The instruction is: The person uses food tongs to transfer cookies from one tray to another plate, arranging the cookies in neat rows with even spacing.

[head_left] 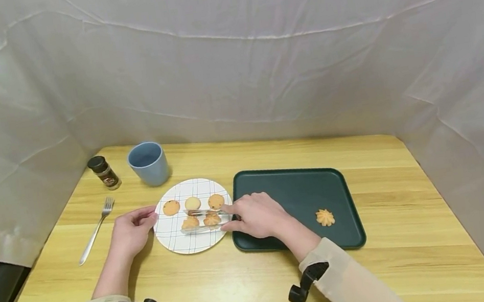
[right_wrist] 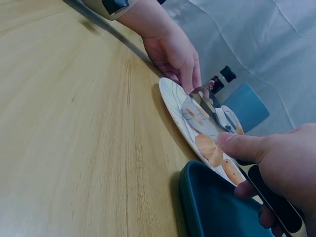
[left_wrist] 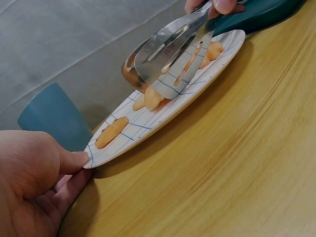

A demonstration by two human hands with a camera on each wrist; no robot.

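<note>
My left hand (head_left: 130, 233) pinches the left rim of a white plate (head_left: 170, 236) with a blue grid pattern, thumb on top and fingers at the edge below. Three round flat cookies, one of them the middle cookie (head_left: 192, 204), form the plate's back row. In front of them are two ridged, flower-shaped cookies (head_left: 212, 219). My right hand (head_left: 258, 216) grips metal serving tongs (left_wrist: 165, 54) with slotted blades and a black handle (right_wrist: 276, 202). The blades reach over the plate on either side of the flower-shaped cookies, partly hiding them in the left wrist view.
A dark green tray (head_left: 291, 190) lies right of the plate, under my right hand, with one flower-shaped cookie (head_left: 325, 217) on it. A blue cup (head_left: 151, 169) and a black-capped spice jar (head_left: 104, 173) stand at the back left. A fork (head_left: 95, 233) lies left of my left hand.
</note>
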